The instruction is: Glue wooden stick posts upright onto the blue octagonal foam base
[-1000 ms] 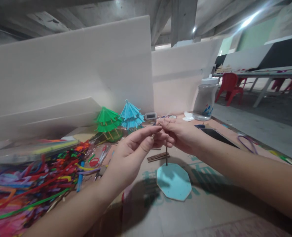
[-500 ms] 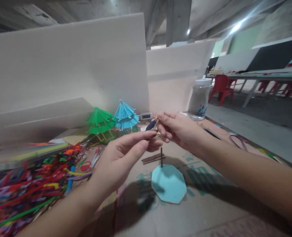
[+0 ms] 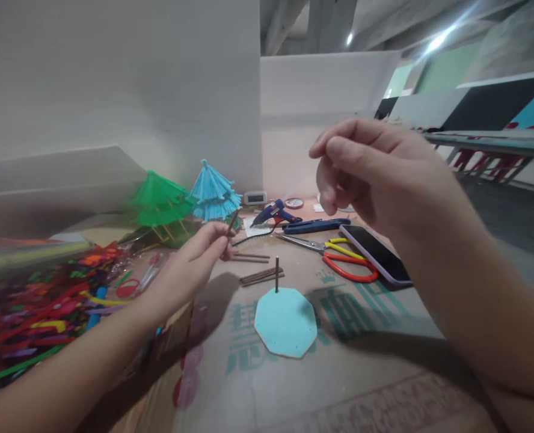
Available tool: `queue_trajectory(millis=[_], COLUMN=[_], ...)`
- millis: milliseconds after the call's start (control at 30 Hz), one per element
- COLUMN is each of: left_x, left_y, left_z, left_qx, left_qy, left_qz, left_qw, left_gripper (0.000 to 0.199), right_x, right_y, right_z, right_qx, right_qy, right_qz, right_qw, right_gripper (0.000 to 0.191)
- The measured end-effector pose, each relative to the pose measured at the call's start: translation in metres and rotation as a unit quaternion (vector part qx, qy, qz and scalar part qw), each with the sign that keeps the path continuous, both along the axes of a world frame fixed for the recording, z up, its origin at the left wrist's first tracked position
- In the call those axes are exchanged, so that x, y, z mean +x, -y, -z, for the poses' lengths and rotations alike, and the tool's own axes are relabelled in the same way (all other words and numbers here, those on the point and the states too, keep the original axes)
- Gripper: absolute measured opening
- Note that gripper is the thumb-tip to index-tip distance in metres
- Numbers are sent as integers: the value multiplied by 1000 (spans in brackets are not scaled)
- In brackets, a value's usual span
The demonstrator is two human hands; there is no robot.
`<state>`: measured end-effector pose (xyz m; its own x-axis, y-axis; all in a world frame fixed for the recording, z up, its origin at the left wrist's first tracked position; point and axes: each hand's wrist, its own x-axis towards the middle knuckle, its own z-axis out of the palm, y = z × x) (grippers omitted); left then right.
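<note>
My left hand [image 3: 204, 249] pinches a short brown stick [image 3: 233, 222], which points up between thumb and fingers. My right hand [image 3: 375, 165] is raised at the right, thumb pressed to the curled index finger; anything held there is too small or hidden to make out. Below and between the hands lies a light-blue octagonal board [image 3: 285, 328] with small dots near its edge. One dark brown stick [image 3: 276, 275] stands upright at its back edge. Behind it lies a small bundle of brown sticks [image 3: 261, 276], with a couple more sticks [image 3: 250, 258] farther back.
A blue glue gun [image 3: 273, 210], scissors [image 3: 350, 258], a dark-blue handled tool [image 3: 316, 225] and a phone [image 3: 375, 254] lie behind the board. Green [image 3: 159, 198] and blue [image 3: 213, 192] two-tiered paper roofs stand at the back left. Colourful strips [image 3: 27, 325] pile at the left.
The hands have come apart: my right hand has risen to the right, and my left has drawn back left with the stick. The view has shifted, uncovering the glue gun and scissors.
</note>
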<state>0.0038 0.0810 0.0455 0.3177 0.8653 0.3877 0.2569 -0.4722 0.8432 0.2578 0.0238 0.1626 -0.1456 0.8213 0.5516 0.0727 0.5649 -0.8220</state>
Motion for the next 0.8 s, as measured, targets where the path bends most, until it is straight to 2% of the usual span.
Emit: queue_trajectory(millis=[100, 167, 267, 333, 367, 400, 433, 533, 633, 667, 700, 733, 800], left_x=[-2, 1, 6, 9, 11, 12, 13, 13, 13, 13, 13, 13, 13], left_y=[3, 12, 30, 40, 45, 48, 49, 49, 46, 45, 45, 45, 45], left_z=[32, 43, 44, 41, 40, 40, 40, 43, 45, 45, 44, 44, 43], left_qx=[-7, 7, 59, 112, 135, 158, 180, 228, 237, 234, 231, 229, 227], left_qy=[-25, -72, -191, -265, -296, -321, -341, -359, -347, -344, -340, -337, -335], left_qz=[-71, -65, 51, 136, 160, 175, 183, 187, 193, 197, 200, 202, 199], left_qw=[997, 995, 979, 948, 932, 917, 905, 886, 887, 888, 889, 891, 893], left_gripper=[10, 6, 11, 19, 23, 27, 30, 33, 37, 40, 44, 47, 50], right_x=[3, 5, 0, -12, -21, -30, -40, -55, -45, -37, -30, -22, -10], right_y=[9, 13, 19, 26, 30, 35, 40, 53, 53, 50, 45, 40, 27], right_z=[-5, -4, -1, 2, 4, 6, 8, 12, 17, 20, 26, 35, 60], right_qx=[25, 51, 78, 89, 96, 117, 150, 176, 144, 113, 86, 80, 65], right_qy=[33, 69, 130, 155, 158, 144, 101, 86, 134, 182, 211, 231, 235], right_qz=[34, 67, 102, 98, 96, 103, 157, 171, 138, 62, 30, 13, 32], right_qw=[999, 994, 983, 979, 978, 977, 971, 966, 971, 975, 973, 970, 969], right_gripper=[18, 16, 11, 11, 12, 16, 17, 17, 17, 14, 10, 9, 6])
